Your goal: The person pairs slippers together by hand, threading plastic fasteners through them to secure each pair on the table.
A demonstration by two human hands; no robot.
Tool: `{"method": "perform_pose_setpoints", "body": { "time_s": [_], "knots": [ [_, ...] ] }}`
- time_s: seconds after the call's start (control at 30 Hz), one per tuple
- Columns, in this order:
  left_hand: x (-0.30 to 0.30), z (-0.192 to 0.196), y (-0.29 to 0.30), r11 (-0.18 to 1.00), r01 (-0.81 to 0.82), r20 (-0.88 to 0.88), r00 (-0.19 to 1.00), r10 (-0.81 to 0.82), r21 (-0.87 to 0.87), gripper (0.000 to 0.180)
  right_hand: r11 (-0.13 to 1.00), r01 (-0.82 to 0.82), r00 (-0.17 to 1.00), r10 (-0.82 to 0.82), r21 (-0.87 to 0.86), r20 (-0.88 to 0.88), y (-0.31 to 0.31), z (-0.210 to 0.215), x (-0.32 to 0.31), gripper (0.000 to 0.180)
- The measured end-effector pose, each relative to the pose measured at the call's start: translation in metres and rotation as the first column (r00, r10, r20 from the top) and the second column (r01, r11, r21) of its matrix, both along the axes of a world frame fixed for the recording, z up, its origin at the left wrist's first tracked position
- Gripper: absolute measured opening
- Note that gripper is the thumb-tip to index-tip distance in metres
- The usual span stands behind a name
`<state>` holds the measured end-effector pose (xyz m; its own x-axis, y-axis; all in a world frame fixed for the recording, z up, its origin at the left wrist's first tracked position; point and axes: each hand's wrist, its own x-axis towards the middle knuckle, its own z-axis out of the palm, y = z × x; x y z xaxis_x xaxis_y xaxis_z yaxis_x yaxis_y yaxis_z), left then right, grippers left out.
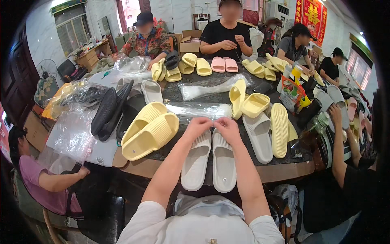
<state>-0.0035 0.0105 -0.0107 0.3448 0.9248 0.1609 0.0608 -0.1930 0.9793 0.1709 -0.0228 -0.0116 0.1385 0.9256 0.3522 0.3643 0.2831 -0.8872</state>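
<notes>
Two white slippers (209, 160) lay side by side at the table (284, 171) edge before me; my left hand (198, 125) and right hand (227, 126) met above their toes, fingertips pinched together, though on what I couldn't tell.

**The wearer's own clothing and arms**

The person is wearing a white short-sleeved top of soft fabric, its sleeves ending above the elbows and leaving both forearms bare. The left hand (198, 124) and the right hand (228, 125) are showing no gloves, rings or watch.
</notes>
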Motion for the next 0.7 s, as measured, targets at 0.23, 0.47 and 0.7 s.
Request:
{"method": "perform_pose_setpoints", "body": {
  "time_s": [0.23,0.47,0.7],
  "knots": [
    [-0.004,-0.001,0.008,0.966,-0.118,0.109,0.983,0.146,-0.229,0.019,0.999,0.043,0.988,-0.046,-0.025,-0.147,0.002,-0.003,0.003,0.019],
    [0.001,-0.003,0.007,0.997,-0.065,0.061,0.996,0.068,-0.048,0.02,0.995,0.096,0.988,-0.099,-0.027,-0.116,0.003,-0.003,0.005,0.019],
    [0.002,0.002,-0.001,1.0,0.01,-0.026,1.0,-0.01,-0.019,0.019,0.996,-0.068,0.995,0.072,-0.061,0.068,0.0,-0.004,0.005,0.018]
  ]
}}
